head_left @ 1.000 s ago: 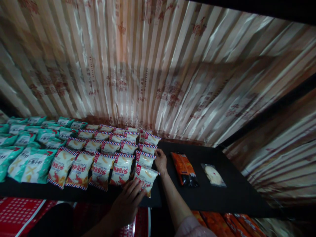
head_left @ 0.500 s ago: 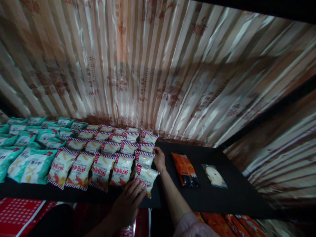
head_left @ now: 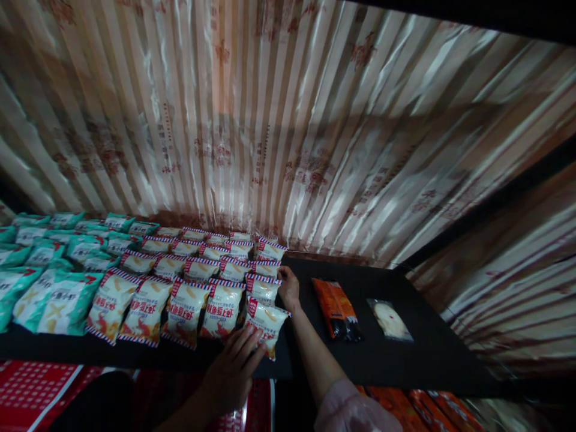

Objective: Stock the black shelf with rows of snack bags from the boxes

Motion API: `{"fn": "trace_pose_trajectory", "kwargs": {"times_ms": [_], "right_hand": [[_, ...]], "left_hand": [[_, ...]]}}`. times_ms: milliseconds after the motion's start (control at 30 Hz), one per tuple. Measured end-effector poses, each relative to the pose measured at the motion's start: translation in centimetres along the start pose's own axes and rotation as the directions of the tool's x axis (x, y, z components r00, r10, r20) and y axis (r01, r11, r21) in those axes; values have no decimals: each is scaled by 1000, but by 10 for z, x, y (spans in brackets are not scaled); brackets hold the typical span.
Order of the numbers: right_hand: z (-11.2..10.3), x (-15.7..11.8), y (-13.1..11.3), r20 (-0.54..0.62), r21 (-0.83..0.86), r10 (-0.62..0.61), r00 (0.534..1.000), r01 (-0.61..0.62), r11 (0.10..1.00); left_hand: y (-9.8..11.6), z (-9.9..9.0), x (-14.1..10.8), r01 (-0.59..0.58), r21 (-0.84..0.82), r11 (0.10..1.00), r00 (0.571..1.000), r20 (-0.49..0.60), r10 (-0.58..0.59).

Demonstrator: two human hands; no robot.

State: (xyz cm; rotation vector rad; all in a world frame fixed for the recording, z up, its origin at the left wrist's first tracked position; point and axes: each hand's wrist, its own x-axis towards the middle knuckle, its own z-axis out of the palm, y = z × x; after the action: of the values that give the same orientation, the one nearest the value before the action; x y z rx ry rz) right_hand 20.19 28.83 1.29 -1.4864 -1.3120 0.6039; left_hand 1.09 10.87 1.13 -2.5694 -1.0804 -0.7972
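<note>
My left hand (head_left: 238, 363) lies with fingers stretched over the lower front of a white snack bag (head_left: 266, 321) with red lettering and a striped edge. That bag leans slightly at the right front of its group. Behind it, my right hand (head_left: 289, 290) has its fingers curled together at the right edge of another bag of the same kind (head_left: 262, 290); the exact fingertip contact is hard to see. More of these white bags (head_left: 222, 309) stand in rows to the left, on a black shelf (head_left: 297, 360).
Teal snack bags (head_left: 67, 303) fill the shelf's left end. To the right lie an orange packet (head_left: 335, 306) and a clear packet with white contents (head_left: 389, 320). Below are a red basket (head_left: 40, 390) and orange packets (head_left: 396, 408). A pleated, printed sheet (head_left: 270, 150) hangs behind.
Both hands keep almost the same places. My right hand and forearm have shifted very slightly left; the bags look nearly unmoved.
</note>
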Motion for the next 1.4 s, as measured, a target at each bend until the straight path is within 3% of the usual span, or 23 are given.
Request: {"fn": "trace_pose_trajectory", "kwargs": {"times_ms": [133, 300, 400, 500, 600, 900, 1167, 1400], "right_hand": [[-2, -7, 1, -15, 19, -5, 1000, 6, 1000], [-13, -20, -9, -152, -12, -97, 984, 97, 995], [-17, -20, -19, -77, 67, -83, 994, 88, 994], [-15, -17, -26, 21, 175, 2, 1000, -5, 985], [-12, -14, -26, 48, 232, 65, 997, -75, 970], [-13, -15, -21, 16, 280, 93, 995, -94, 955], [-11, -10, -21, -70, 250, -18, 997, 35, 968], [-13, -20, -26, -87, 200, -22, 996, 39, 979]], "left_hand": [[0, 1, -2, 4, 6, 1000, 999, 51, -4], [0, 2, -4, -2, 2, 1000, 998, 55, 2], [0, 1, -3, -8, -17, 1000, 998, 68, 9], [0, 0, -2, -5, -19, 1000, 996, 87, 6], [0, 0, -3, -7, -19, 1000, 996, 86, 8], [0, 3, -4, 6, -45, 999, 997, 83, -3], [1, 4, -4, 15, -42, 999, 993, 115, -10], [0, 5, -4, 15, -72, 997, 992, 129, -6]]}}
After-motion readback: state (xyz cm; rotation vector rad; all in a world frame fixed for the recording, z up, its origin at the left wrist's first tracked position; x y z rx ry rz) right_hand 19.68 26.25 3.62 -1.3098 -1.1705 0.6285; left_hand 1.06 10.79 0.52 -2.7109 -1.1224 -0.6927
